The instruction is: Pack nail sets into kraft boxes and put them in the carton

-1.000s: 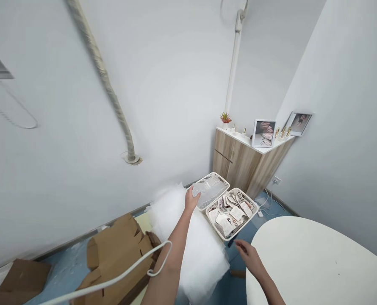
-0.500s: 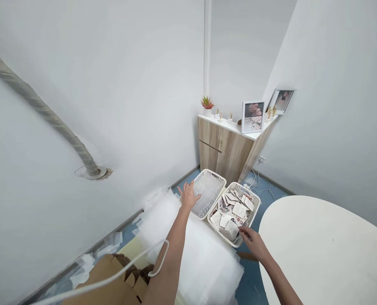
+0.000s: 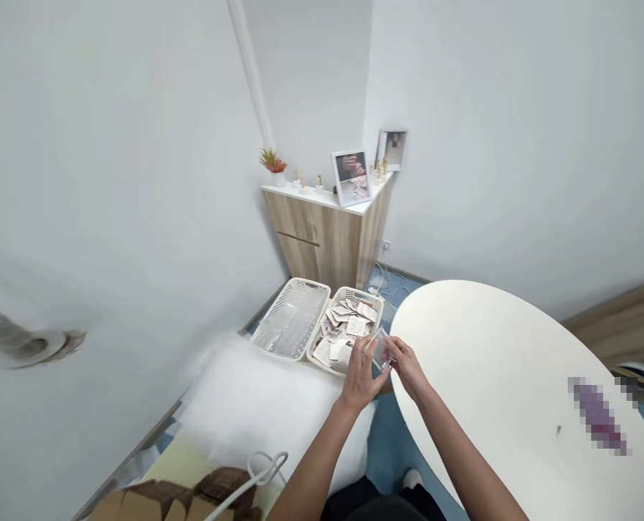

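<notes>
Both my left hand and my right hand hold a small clear plastic sleeve between them, just above the edge of a white oval table. Its exact shape is hard to make out. Behind my hands stand two white mesh plastic baskets. The left basket holds clear plastic pieces, and the right basket is full of printed paper cards. Neither hand touches a basket.
A wood-grain corner cabinet holds a small plant and framed pictures. A white fluffy sheet stack lies left of my arms, with cardboard and a white cord near it. A pixelated purple object lies on the table.
My hands have left the baskets and come together over the table edge, now holding the clear sleeve. The view has turned right, bringing more of the table in.
</notes>
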Demonstrator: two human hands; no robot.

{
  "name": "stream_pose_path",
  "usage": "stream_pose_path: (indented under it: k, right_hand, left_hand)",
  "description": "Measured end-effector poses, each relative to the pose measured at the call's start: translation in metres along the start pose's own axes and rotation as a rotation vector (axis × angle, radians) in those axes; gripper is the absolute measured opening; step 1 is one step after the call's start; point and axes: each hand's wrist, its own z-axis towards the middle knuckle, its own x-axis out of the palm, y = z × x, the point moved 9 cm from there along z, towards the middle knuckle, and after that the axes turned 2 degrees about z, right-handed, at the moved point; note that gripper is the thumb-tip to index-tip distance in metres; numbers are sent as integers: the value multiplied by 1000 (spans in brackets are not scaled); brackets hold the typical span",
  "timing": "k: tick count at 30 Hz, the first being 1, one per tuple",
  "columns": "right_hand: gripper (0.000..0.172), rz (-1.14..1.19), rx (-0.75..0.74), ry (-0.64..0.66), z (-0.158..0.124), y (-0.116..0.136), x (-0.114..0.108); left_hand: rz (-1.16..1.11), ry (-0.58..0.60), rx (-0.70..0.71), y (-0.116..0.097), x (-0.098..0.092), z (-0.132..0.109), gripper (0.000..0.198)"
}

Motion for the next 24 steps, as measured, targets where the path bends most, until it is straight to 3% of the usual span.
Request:
stream_pose_path:
  k: [2, 5, 8, 10, 12, 16, 20, 24]
  right_hand:
    - [48, 21, -32, -26, -15, 10, -36]
    - [48, 1, -96, -13, -40, 27, -88]
    - [44, -31, -124, -1, -65, 44, -133]
    - [39, -50, -119, -5, -83, 51, -160]
    - [36, -76, -122, -10, -98, 54, -185]
    - [38, -124, -177, -83, -125, 47, -236]
    - [48, -48, -210, -314, -152, 27, -286]
    - [53, 2, -218, -419, -176, 9, -302]
  left_hand:
    - [-172, 20, -72, -19, 20, 2, 65]
    - [-567, 86, -433, -32, 61, 4, 55]
    - [-1092, 430, -814, -74, 131, -10, 61]
    - [-1380, 633, -914, -118, 163, -18, 67]
    - [-1534, 684, -942, -150, 182, -22, 69]
    - [-1523, 673, -962, -188, 219, -34, 68]
    - [-1279, 560, -895, -203, 247, -44, 71]
    - [-989, 402, -765, -211, 256, -51, 68]
